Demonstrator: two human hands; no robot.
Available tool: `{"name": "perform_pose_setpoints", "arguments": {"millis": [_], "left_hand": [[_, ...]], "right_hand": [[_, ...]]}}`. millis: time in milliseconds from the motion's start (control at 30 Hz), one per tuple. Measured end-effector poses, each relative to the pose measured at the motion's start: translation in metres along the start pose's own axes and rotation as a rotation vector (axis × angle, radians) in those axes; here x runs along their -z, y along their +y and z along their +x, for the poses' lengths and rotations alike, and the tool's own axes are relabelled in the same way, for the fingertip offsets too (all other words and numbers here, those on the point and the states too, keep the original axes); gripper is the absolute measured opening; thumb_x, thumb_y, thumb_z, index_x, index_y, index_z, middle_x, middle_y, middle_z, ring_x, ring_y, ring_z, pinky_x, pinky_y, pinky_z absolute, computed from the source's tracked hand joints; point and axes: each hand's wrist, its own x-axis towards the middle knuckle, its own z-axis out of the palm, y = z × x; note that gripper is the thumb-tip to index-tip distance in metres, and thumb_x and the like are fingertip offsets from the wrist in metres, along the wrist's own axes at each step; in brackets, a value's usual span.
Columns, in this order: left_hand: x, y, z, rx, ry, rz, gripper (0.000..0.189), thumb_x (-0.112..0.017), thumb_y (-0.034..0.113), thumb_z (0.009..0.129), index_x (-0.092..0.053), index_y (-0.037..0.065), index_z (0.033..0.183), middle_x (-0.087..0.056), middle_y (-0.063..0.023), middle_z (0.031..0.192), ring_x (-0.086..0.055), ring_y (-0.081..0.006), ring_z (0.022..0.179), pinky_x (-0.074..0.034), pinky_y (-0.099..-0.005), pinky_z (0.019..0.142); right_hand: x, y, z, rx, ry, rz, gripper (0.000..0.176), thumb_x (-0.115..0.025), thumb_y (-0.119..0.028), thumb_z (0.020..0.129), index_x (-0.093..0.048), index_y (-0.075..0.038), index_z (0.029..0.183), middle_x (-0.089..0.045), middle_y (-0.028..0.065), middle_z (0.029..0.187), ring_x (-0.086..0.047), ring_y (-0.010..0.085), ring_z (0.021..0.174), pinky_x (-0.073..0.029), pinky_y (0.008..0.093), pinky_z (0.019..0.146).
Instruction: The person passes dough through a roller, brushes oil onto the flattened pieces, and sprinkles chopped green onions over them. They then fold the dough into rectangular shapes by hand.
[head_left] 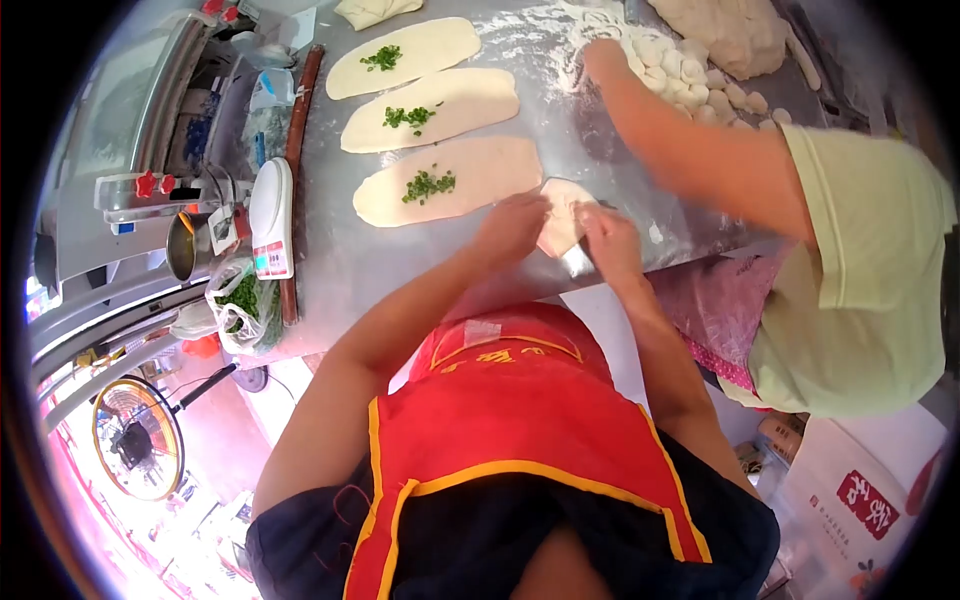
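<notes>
A small folded piece of dough lies at the table's near edge between my hands. My left hand pinches its left side, and my right hand has its fingers closed on the right side. Just left of it is a long flat dough sheet with chopped green onion on it. Beyond that sheet are two more flat sheets, the middle one and the far one, each with a small heap of green onion.
A co-worker's arm reaches in from the right over scattered flour. Dough pieces and a large dough mass lie beyond. At left are a rolling pin, a scale and a bag of greens.
</notes>
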Motion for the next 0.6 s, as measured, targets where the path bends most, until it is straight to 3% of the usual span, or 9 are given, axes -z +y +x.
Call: {"name": "perform_pose_setpoints", "arguments": {"millis": [33, 100, 167, 267, 300, 400, 433, 533, 600], "left_hand": [[0.0, -0.003, -0.008, 0.128, 0.029, 0.001, 0.032, -0.053, 0.014, 0.084, -0.057, -0.001, 0.112, -0.061, -0.0107, 0.112, -0.056, -0.0295, 0.105, -0.044, -0.0387, 0.091], [-0.008, -0.007, -0.031, 0.392, 0.073, -0.001, 0.025, -0.055, 0.015, 0.084, -0.06, -0.001, 0.102, -0.066, -0.008, 0.095, -0.061, -0.0271, 0.09, -0.049, -0.0359, 0.081], [-0.023, -0.006, -0.037, 0.638, 0.053, -0.546, 0.019, -0.054, 0.016, 0.083, -0.06, 0.0, 0.092, -0.063, -0.0041, 0.085, -0.061, -0.0225, 0.083, -0.049, -0.0338, 0.075], [-0.029, 0.004, -0.031, 0.871, -0.092, -1.067, 0.015, -0.053, 0.016, 0.084, -0.058, 0.001, 0.086, -0.057, 0.0003, 0.076, -0.059, -0.0155, 0.078, -0.048, -0.0304, 0.071], [-0.028, 0.009, -0.029, 0.928, -0.164, -1.19, 0.015, -0.053, 0.016, 0.084, -0.057, 0.002, 0.085, -0.055, 0.0015, 0.074, -0.058, -0.0131, 0.078, -0.048, -0.0292, 0.071], [-0.022, 0.045, -0.033, 1.194, -0.102, -1.446, 0.015, -0.054, 0.015, 0.085, -0.057, 0.002, 0.093, -0.057, -0.0007, 0.08, -0.057, -0.0136, 0.078, -0.047, -0.0276, 0.071], [-0.024, 0.042, -0.029, 1.115, -0.031, -1.398, 0.016, -0.055, 0.014, 0.085, -0.056, 0.002, 0.095, -0.057, -0.0013, 0.083, -0.057, -0.0137, 0.078, -0.047, -0.0275, 0.071], [-0.032, 0.013, -0.006, 0.886, 0.16, -1.241, 0.019, -0.056, 0.011, 0.086, -0.055, 0.001, 0.102, -0.057, -0.0033, 0.089, -0.057, -0.0141, 0.078, -0.047, -0.0271, 0.072], [-0.031, 0.001, 0.016, 0.721, 0.271, -1.139, 0.022, -0.057, 0.009, 0.087, -0.055, 0.001, 0.107, -0.057, -0.0045, 0.094, -0.057, -0.0144, 0.078, -0.047, -0.0268, 0.072]], "right_hand": [[-0.004, 0.014, 0.005, 0.007, 0.208, 0.061, 0.027, -0.057, -0.018, 0.085, -0.064, -0.001, 0.106, -0.066, 0.0195, 0.092, -0.063, 0.0309, 0.076, -0.049, 0.0396, 0.072], [-0.007, 0.028, 0.026, -0.158, 0.12, 0.217, 0.025, -0.061, -0.016, 0.082, -0.064, -0.001, 0.102, -0.066, 0.0173, 0.09, -0.063, 0.0282, 0.076, -0.049, 0.0369, 0.071], [-0.008, 0.026, 0.05, -0.388, -0.13, 0.424, 0.028, -0.071, -0.016, 0.074, -0.065, 0.0, 0.096, -0.064, 0.0134, 0.086, -0.061, 0.0241, 0.074, -0.048, 0.0342, 0.07], [-0.016, 0.012, 0.078, -0.226, -0.488, 0.182, 0.033, -0.071, -0.015, 0.074, -0.064, -0.001, 0.104, -0.064, 0.0126, 0.093, -0.061, 0.0198, 0.082, -0.048, 0.0321, 0.071], [-0.019, 0.006, 0.085, -0.097, -0.554, 0.021, 0.034, -0.073, -0.016, 0.068, -0.064, -0.002, 0.098, -0.063, 0.0141, 0.09, -0.06, 0.0236, 0.085, -0.048, 0.0337, 0.073], [-0.015, -0.013, 0.09, -0.001, -0.781, 0.006, 0.033, -0.073, -0.017, 0.065, -0.065, -0.004, 0.095, -0.061, 0.0152, 0.087, -0.059, 0.0267, 0.086, -0.047, 0.0356, 0.075], [-0.018, -0.006, 0.088, 0.165, -0.657, -0.042, 0.028, -0.072, -0.015, 0.067, -0.065, -0.005, 0.093, -0.063, 0.011, 0.087, -0.06, 0.0242, 0.084, -0.048, 0.0338, 0.072], [-0.006, 0.035, 0.09, -0.136, -0.466, 0.379, 0.02, -0.071, -0.016, 0.074, -0.064, -0.005, 0.088, -0.063, 0.0062, 0.083, -0.061, 0.0186, 0.076, -0.049, 0.0305, 0.065], [0.002, 0.061, 0.071, -0.567, -0.181, 0.645, 0.017, -0.07, -0.017, 0.078, -0.063, -0.003, 0.085, -0.061, 0.0045, 0.079, -0.058, 0.0134, 0.068, -0.046, 0.0273, 0.057]]}}
